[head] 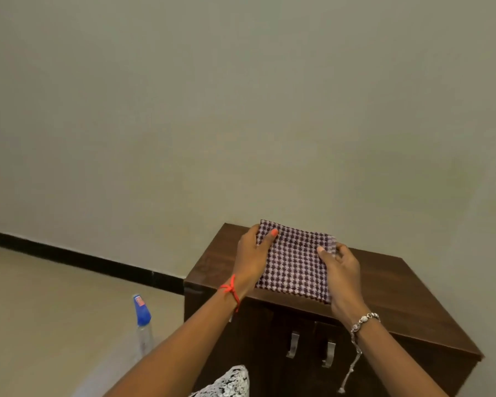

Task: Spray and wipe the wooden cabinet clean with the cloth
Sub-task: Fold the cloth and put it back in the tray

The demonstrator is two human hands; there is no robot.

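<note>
My left grip [251, 257] pinches the left edge of the folded checked cloth [295, 262], thumb on top. My right grip [342, 272] pinches the right edge likewise. The cloth seems to lie flat on the wooden cabinet [407, 299], toward its back-left corner. The spray bottle [143, 318] stands on the floor, left. For a good wipe, I should square the fold, press evenly and overlap strokes.
</note>
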